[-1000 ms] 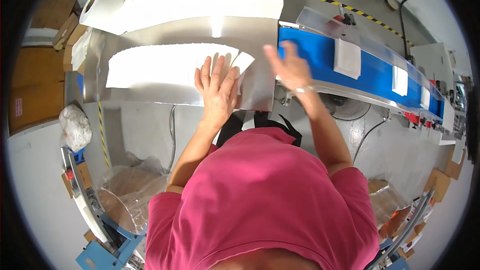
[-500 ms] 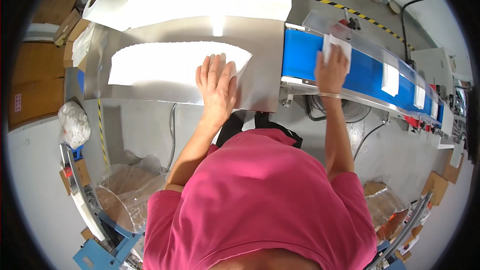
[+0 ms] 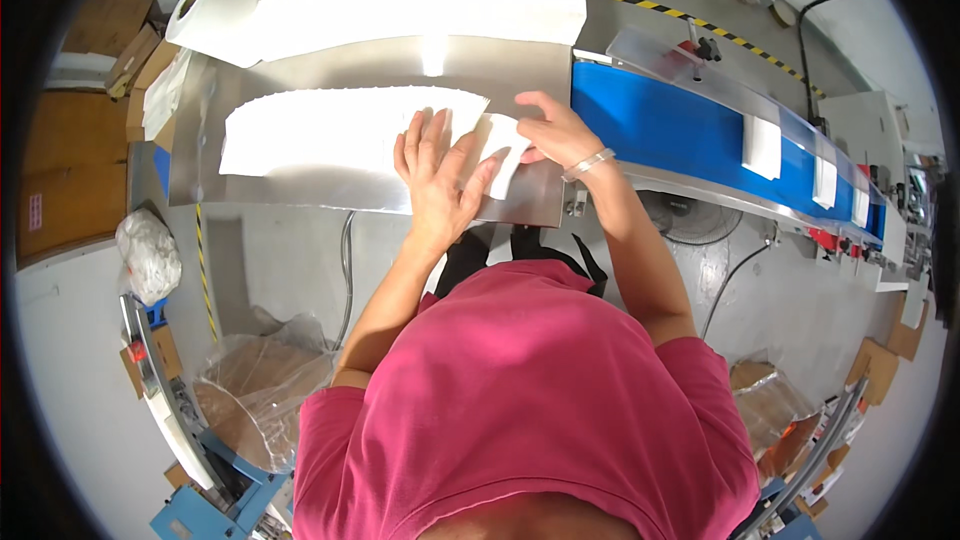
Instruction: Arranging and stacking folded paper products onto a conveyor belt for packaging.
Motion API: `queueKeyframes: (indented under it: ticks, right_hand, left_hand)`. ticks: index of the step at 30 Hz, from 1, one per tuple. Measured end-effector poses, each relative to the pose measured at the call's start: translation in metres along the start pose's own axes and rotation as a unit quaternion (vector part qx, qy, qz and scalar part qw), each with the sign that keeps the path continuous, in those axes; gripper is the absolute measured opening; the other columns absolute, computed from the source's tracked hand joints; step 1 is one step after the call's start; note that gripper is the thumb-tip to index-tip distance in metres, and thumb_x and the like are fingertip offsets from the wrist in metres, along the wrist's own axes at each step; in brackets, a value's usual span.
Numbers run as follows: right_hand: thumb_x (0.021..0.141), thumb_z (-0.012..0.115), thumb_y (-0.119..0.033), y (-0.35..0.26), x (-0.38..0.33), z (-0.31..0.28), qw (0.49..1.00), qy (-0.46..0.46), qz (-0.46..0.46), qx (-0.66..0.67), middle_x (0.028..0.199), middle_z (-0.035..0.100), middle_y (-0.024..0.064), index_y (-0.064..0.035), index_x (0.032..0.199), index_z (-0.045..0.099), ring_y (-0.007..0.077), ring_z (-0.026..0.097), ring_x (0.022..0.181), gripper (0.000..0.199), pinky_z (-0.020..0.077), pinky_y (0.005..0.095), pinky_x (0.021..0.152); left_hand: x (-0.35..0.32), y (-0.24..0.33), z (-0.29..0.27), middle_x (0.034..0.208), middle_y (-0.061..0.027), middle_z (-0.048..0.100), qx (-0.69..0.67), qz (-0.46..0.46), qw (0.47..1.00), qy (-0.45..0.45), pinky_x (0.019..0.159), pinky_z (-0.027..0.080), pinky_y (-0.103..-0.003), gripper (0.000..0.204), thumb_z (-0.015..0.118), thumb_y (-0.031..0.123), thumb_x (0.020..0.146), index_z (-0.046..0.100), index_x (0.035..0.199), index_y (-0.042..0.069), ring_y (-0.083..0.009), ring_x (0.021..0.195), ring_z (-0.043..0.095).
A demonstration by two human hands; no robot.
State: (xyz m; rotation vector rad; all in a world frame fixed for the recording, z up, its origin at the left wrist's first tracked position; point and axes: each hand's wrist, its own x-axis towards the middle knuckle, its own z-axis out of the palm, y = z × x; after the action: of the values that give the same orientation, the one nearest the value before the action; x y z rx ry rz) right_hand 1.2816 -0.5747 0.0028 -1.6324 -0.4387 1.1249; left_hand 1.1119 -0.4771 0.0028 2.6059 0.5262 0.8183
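I see the left hand (image 3: 437, 180) lying over the right end of a row of white folded sheets (image 3: 310, 130) on the metal desk (image 3: 300, 193), fingers slightly spread. The right hand (image 3: 562, 138) holds the edge of one white piece (image 3: 508, 147) at that end between narrowed fingers (the left hand's thumb touches it too, as far as I can tell remotely). Farther right, folded packets (image 3: 762, 147) sit on a blue belt (image 3: 660, 115).

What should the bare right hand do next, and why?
Probably draw the loose, flat white piece toward the smooth blue conveyor belt: the bare right hand has fingers at its right edge, the bare left hand rests on the long white row, and similar pieces lie along the belt.
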Motion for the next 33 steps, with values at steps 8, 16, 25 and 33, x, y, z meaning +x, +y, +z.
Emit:
queueKeyframes:
  ticks: [8, 16, 25, 33]
  right_hand:
    - [0.083, 0.054, -0.013, 0.084, -0.023, -0.115, 0.917, 0.367, -0.111, 0.111, 0.109, 0.057, 0.0206, 0.0038, 0.121, 0.044, 0.0288, 0.06, 0.095, 0.043, 0.0526, 0.0376, 0.077]
    - [0.085, 0.05, -0.059, -0.002, -0.018, -0.006, 0.93, 0.21, 0.03, -0.299, 0.078, 0.065, 0.0104, -0.0032, 0.133, 0.034, 0.0255, 0.064, 0.066, 0.076, 0.0515, 0.0371, 0.064]
    - [0.08, 0.056, -0.012, 0.051, 0.011, -0.042, 0.953, 0.172, -0.057, 0.244, 0.111, 0.052, 0.0139, -0.0036, 0.132, 0.035, 0.0261, 0.056, 0.101, 0.056, 0.05, 0.0453, 0.082]
    - [0.076, 0.057, -0.015, 0.072, 0.009, -0.093, 0.917, 0.303, -0.083, 0.244, 0.098, 0.056, 0.0058, -0.0068, 0.126, 0.043, 0.0158, 0.053, 0.08, 0.052, 0.046, 0.0325, 0.069]
  left_hand:
    - [0.001, -0.01, 0.0, 0.133, -0.0138, 0.042, 0.059, -0.045, 0.997, 0.029, 0.105, 0.023, -0.05, 0.043, 0.062, 0.003, 0.077, 0.057, 0.119, 0.01, -0.0364, 0.129, 0.032]
    - [0.001, -0.008, 0.0, 0.136, -0.0143, 0.039, 0.065, 0.0, 0.998, -0.006, 0.105, 0.015, -0.055, 0.034, 0.063, 0.004, 0.075, 0.064, 0.107, 0.014, -0.0382, 0.131, 0.027]
    - [0.0, -0.027, -0.006, 0.139, -0.0184, 0.035, 0.067, -0.008, 0.998, -0.009, 0.105, 0.019, -0.054, 0.046, 0.06, 0.013, 0.082, 0.05, 0.127, 0.006, -0.0394, 0.132, 0.025]
    - [0.001, -0.03, -0.012, 0.133, -0.0163, 0.042, 0.057, -0.003, 0.998, -0.002, 0.103, 0.027, -0.049, 0.041, 0.06, 0.004, 0.08, 0.055, 0.121, 0.005, -0.0374, 0.128, 0.033]
